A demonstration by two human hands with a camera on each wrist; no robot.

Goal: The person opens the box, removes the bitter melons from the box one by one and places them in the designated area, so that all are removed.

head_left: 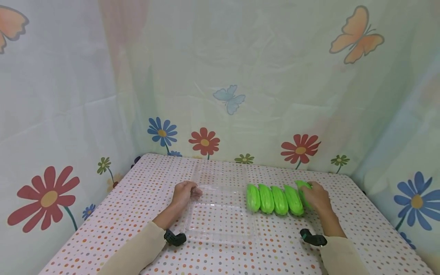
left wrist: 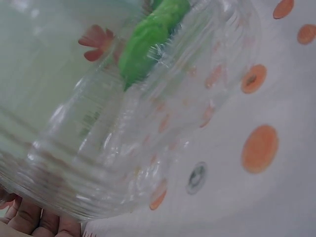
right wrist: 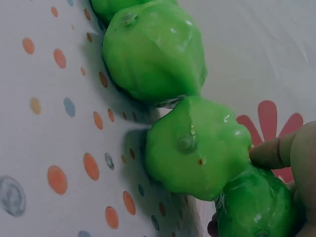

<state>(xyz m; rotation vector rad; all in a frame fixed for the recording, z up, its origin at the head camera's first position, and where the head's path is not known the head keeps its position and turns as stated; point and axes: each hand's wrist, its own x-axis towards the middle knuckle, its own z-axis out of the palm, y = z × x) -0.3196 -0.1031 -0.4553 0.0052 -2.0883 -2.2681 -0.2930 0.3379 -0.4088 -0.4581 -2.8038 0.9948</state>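
Observation:
A clear plastic clamshell container (head_left: 220, 219) lies opened out, its lid half (head_left: 220, 173) toward the back wall. My left hand (head_left: 184, 194) holds its left edge near the fold; the left wrist view shows curled fingers (left wrist: 42, 219) beside the ridged clear wall. Several green ridged gourds (head_left: 279, 200) lie side by side to the container's right, their skin glossy, with film visible in the right wrist view. My right hand (head_left: 317, 196) grips the rightmost gourd (right wrist: 259, 205), thumb and fingers around it, against its neighbour (right wrist: 197, 148). In the head view that hand covers much of it.
A dotted cloth (head_left: 165, 256) covers the table. Fabric walls printed with flowers and butterflies (head_left: 220, 68) enclose the back and both sides. A dark wrist camera (head_left: 175, 238) is strapped at the left wrist, another (head_left: 313, 238) at the right.

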